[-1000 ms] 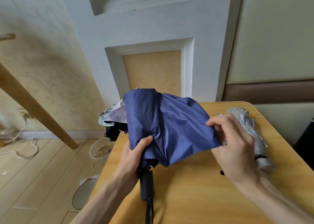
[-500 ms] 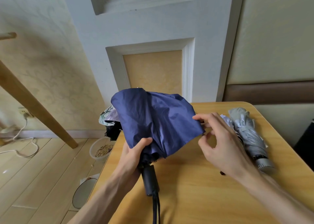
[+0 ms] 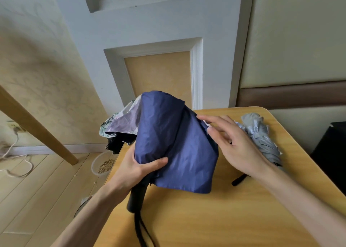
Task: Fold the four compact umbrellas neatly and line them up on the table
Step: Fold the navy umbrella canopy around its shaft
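A navy blue umbrella [image 3: 174, 142] with a black handle [image 3: 137, 197] is held above the wooden table [image 3: 215, 218]. My left hand [image 3: 134, 170] grips its gathered canopy just above the handle, thumb across the fabric. My right hand [image 3: 230, 143] lies with straight fingers against the canopy's right side. A folded grey umbrella [image 3: 262, 138] rests on the table at the right, partly behind my right hand. A loose pale floral umbrella [image 3: 121, 123] with dark fabric beneath it sits at the table's far left corner, partly hidden by the blue canopy.
A black strap end [image 3: 238, 180] lies on the table near my right wrist. On the floor at the left stand a bowl of grain [image 3: 104, 165], a slanted wooden beam [image 3: 37, 127] and a white cable [image 3: 16, 158]. The wall is close behind the table.
My right hand let go of the canopy's edge and now lies flat against its right side. The blue fabric hangs lower and more gathered. My left hand keeps its grip.
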The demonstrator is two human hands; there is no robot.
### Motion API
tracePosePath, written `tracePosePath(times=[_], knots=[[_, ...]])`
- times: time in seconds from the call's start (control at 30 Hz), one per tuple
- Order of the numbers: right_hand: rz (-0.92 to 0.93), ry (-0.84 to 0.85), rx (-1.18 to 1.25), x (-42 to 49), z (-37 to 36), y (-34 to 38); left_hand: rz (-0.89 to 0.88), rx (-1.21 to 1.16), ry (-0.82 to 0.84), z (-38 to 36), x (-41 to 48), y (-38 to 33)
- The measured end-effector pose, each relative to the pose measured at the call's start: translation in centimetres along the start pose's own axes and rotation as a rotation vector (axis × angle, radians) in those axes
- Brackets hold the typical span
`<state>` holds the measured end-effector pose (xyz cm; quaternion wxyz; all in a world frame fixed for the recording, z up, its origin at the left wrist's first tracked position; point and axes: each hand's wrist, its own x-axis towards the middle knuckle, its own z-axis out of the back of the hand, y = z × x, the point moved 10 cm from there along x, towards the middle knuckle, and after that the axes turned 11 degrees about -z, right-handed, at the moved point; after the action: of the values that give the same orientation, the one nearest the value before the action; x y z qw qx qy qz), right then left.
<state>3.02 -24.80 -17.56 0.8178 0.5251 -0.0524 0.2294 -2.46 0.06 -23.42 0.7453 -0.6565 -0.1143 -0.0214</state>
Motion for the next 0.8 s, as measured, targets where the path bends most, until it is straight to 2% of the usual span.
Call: tracePosePath(times=[0.13, 0.23, 0.37, 0.57, 0.67, 0.73, 0.8], knots=[[-0.03, 0.063, -0.041, 0.0, -0.3, -0.3, 0.0, 0.046, 0.072, -0.4, -0.2, -0.1], [-0.087, 0.118, 0.078, -0.2, -0.6, -0.5, -0.018, 0.051, 0.098, -0.4, -0.1, -0.3], [-0.121, 0.056, 0.119, -0.1, 0.2, -0.8, -0.027, 0.021, 0.118, -0.7, 0.0, -0.4], [-0.128, 0.115, 0.101, -0.4, -0.6, -0.9, -0.04, 0.002, 0.148, -0.9, -0.2, -0.4], [-0.108, 0.028, 0.04, -0.2, -0.2, -1.0, -0.023, 0.013, 0.151, -0.8, -0.2, -0.1], [-0.124, -0.019, 0.112, -0.1, 0.9, -1.1, -0.001, -0.002, 0.13, -0.3, 0.0, 0.2], [-0.173, -0.035, 0.292, -0.2, 2.3, -1.5, 0.024, -0.029, 0.101, 0.2, 0.1, 0.5]])
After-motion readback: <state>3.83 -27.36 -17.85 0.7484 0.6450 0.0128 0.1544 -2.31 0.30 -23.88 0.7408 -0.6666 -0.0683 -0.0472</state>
